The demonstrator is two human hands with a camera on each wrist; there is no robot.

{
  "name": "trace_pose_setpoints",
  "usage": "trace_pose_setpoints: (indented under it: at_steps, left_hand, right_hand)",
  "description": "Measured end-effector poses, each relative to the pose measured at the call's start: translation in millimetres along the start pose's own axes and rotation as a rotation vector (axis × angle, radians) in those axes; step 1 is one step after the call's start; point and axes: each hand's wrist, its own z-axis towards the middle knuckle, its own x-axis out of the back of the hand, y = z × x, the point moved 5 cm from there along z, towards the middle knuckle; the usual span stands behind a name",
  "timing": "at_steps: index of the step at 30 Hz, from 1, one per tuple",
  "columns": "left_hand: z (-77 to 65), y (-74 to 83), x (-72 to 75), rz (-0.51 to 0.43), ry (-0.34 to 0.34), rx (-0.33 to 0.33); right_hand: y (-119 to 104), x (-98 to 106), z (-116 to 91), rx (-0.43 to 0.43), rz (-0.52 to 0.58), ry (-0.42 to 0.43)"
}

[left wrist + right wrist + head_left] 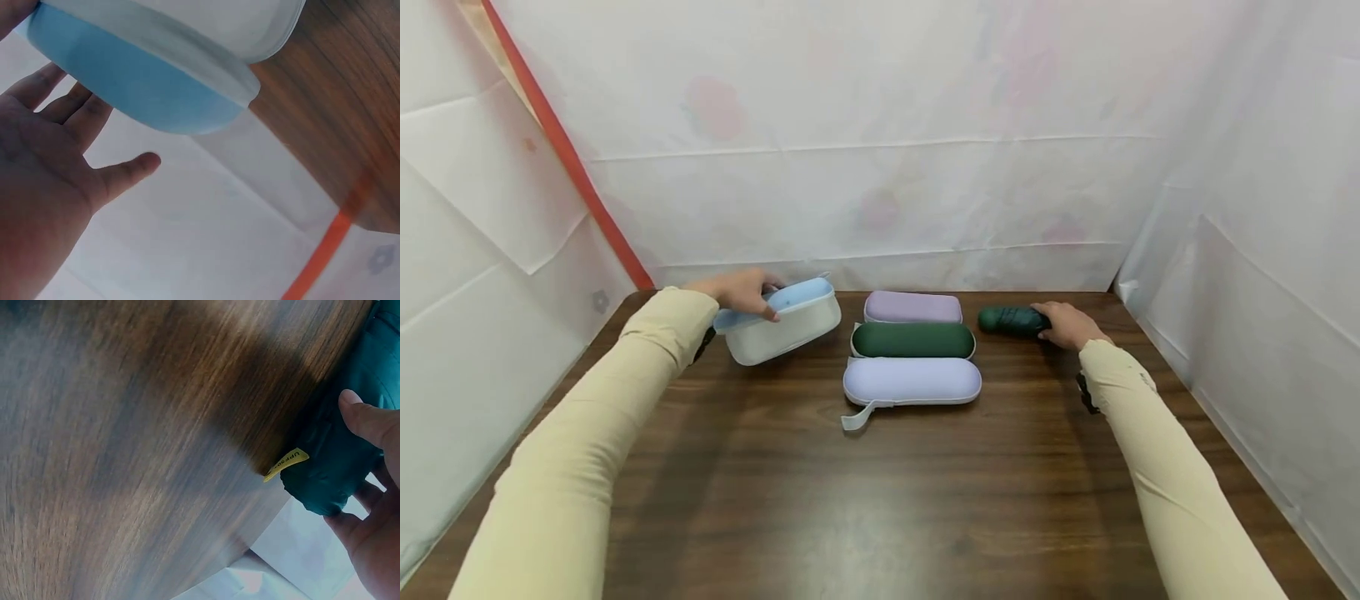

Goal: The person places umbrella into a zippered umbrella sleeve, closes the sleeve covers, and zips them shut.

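At the left, my left hand [747, 292] pinches the edge of a tilted white and light blue container [782, 332], thumb on the white side, other fingers toward the blue part. The left wrist view shows the blue part [137, 75] close up beside the spread fingers [94, 122]. Toward the back right, my right hand [1067, 325] holds one end of a folded dark green umbrella [1011, 321] that lies crosswise. The right wrist view shows the thumb over its fabric [340, 434] and a yellow tag [287, 462] sticking out.
Between the hands lie three oblong cases in a row: a purple one [913, 307] at the back, a dark green one [913, 340], and a lavender one [913, 381] with a strap [856, 419] in front. White sheeting [880, 200] rises behind the brown wooden table [880, 500].
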Motion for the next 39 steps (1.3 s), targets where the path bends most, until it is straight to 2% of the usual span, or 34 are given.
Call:
trace_pose_setpoints:
  at_steps: [10,16,23,29,35,39]
  left_hand:
    - [-22.8,60.9,4.3,0.025,0.027,-0.144]
    - [-29.7,98.9,1.8,0.003,-0.026,-0.195]
    - [-33.5,133.4,-9.2,-0.022,-0.090,-0.268]
    - [-27.5,155.4,-34.2,-0.077,-0.179,-0.343]
    - [-16.6,167.9,-70.1,-0.122,-0.283,-0.365]
    - [-6.1,172.2,-92.8,-0.125,-0.318,-0.369]
  right_hand:
    - [9.0,-0.4,0.5,-0.005,0.000,0.007]
    - [18.7,-0.7,-2.3,-0.016,0.000,0.003]
    - [18.6,1.8,-4.5,-0.023,0.005,0.011]
    - [17.5,0.5,-5.3,-0.009,-0.002,0.020]
    - [16.6,-3.1,-3.8,-0.005,0.014,0.018]
    - [17.0,-2.5,-2.6,-0.001,0.006,0.026]
